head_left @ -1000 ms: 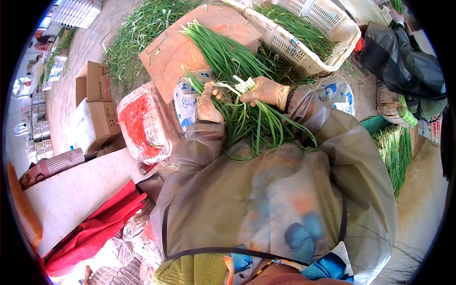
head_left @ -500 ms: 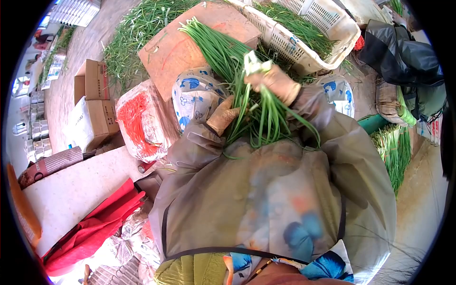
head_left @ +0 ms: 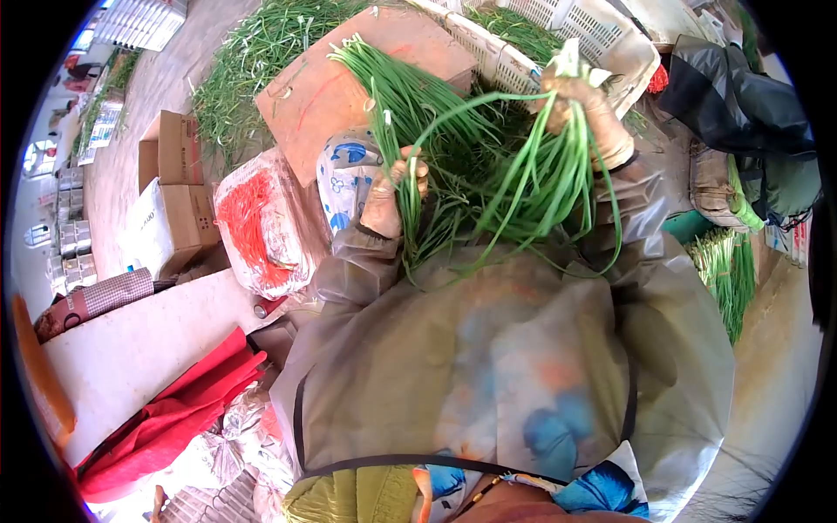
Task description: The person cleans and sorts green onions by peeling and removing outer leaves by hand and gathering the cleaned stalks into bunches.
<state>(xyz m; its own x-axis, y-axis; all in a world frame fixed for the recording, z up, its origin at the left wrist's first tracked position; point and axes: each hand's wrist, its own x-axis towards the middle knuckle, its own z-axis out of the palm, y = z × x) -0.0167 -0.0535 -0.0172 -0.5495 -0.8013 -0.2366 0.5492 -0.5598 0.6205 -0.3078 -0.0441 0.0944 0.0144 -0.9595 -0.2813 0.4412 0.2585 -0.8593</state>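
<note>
Green stalks bunched in right fingers, fewer in left fingers

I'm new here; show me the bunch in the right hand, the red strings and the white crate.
Bunch of green stalks (head_left: 551,185) in the right hand (head_left: 595,115): head view, on its leaves.
Red strings (head_left: 247,228): head view, on their middle.
White crate (head_left: 497,57): head view, on its slotted side wall.

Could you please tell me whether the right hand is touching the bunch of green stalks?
Touching: the head view shows the right hand wrapped around the bunch of green stalks, pale ends poking out above it.
</note>
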